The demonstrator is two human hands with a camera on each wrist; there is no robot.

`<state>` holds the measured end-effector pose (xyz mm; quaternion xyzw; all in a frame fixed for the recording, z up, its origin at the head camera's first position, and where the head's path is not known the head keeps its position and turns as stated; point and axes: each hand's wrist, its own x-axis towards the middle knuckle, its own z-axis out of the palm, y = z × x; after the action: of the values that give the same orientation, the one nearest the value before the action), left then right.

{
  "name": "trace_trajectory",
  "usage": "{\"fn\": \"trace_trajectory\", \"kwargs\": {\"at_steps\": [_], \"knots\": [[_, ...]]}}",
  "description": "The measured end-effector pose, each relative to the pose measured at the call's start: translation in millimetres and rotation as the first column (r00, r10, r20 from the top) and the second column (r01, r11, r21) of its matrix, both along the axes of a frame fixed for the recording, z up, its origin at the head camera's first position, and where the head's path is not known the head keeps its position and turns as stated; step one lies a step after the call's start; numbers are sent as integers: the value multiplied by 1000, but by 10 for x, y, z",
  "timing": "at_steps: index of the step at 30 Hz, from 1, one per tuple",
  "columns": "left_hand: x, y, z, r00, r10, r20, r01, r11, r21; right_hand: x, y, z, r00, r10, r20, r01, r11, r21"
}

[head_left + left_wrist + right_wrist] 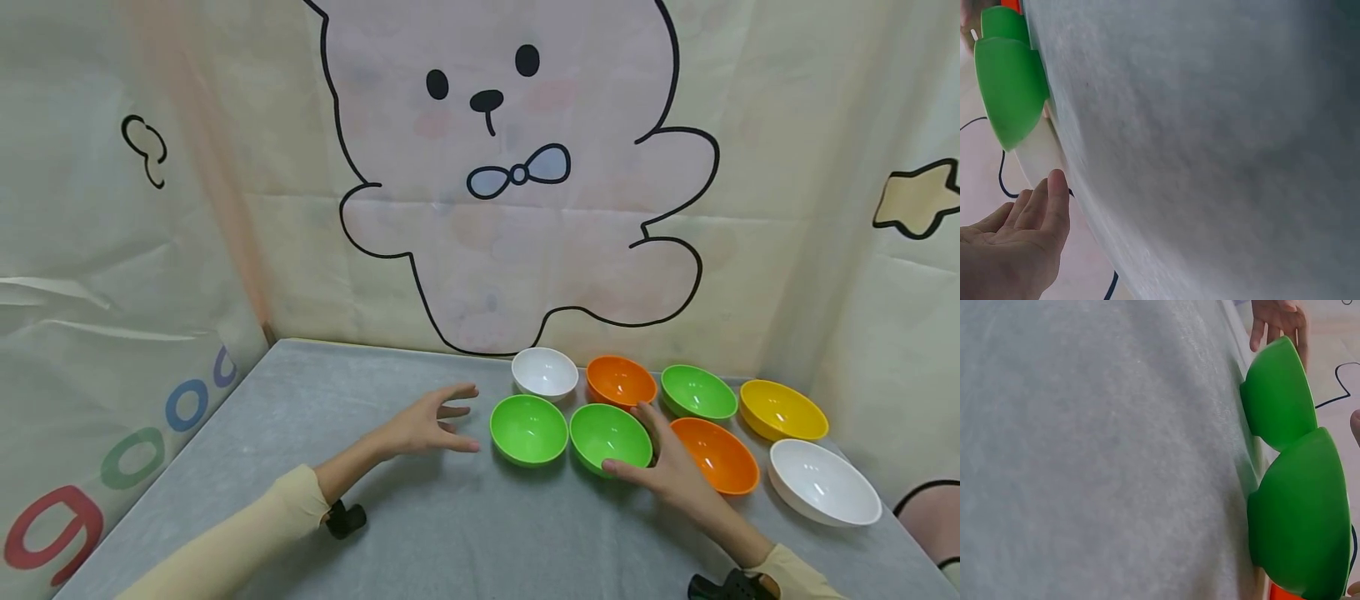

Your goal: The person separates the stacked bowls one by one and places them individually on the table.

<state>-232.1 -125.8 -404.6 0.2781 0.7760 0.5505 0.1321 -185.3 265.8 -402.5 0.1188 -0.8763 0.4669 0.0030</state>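
Note:
Two green bowls stand side by side in the front row: the left green bowl [528, 429] and the right green bowl [609, 437]. My left hand [427, 423] is held out to the left of the left bowl, apart from it, fingers spread and thumb below. In the right wrist view, that hand [1280, 322] shows beyond the bowls. My right hand [667, 462] reaches around the right side of the right green bowl, thumb by its front rim and fingertips by its back right rim. Its fingers are spread, not curled.
Behind stand a small white bowl [545, 372], an orange bowl [621, 380], another green bowl [699, 392] and a yellow bowl [783, 410]. Partly behind my right hand is a second orange bowl [720, 454]. A larger white bowl [825, 482] is near the right edge of the grey-covered table [465, 533].

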Motion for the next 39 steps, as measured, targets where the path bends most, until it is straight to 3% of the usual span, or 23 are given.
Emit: {"fn": "trace_trajectory", "kwargs": {"at_steps": [17,33,39], "knots": [[14,-213,24,1000,29,9,-29,1000,-10,-22,-8,75,999,31,7,-31,999,-9],[119,-523,115,991,132,-23,-132,991,-7,-43,94,169,994,96,-50,-99,992,-74],[156,-645,172,988,152,-33,-152,988,7,-49,127,239,992,95,-77,-99,994,-46]]}}
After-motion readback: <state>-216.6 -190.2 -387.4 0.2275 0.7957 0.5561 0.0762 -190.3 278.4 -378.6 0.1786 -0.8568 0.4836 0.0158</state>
